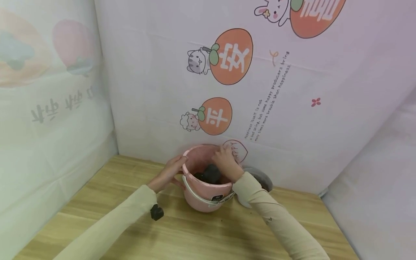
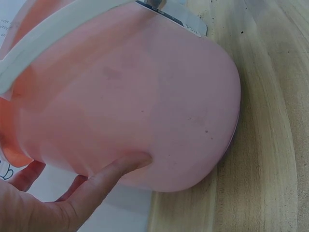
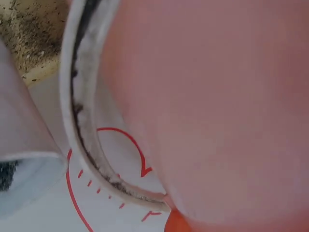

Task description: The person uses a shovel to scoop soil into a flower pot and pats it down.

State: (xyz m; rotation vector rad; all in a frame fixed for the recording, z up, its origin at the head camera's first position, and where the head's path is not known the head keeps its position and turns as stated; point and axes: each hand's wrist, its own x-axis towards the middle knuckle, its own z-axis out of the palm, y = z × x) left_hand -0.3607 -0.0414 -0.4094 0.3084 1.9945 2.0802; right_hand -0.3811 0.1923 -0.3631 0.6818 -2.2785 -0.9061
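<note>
A pink bucket with a whitish handle stands at the back of the table, against the wall. My left hand holds its left side. In the left wrist view, the left thumb presses the outer wall while other fingers go behind it. My right hand is bent over the bucket's right rear rim. Whether its fingers grip the rim or something inside is hidden. A dark block shows in the bucket's mouth beside the right wrist. In the right wrist view, a dirt-streaked curved strip arcs beside a blurred pink surface.
A grey container with dark contents stands right of the bucket, partly behind the right forearm. Dark specks dot the wood-grain table. White printed sheets wall in the back and both sides.
</note>
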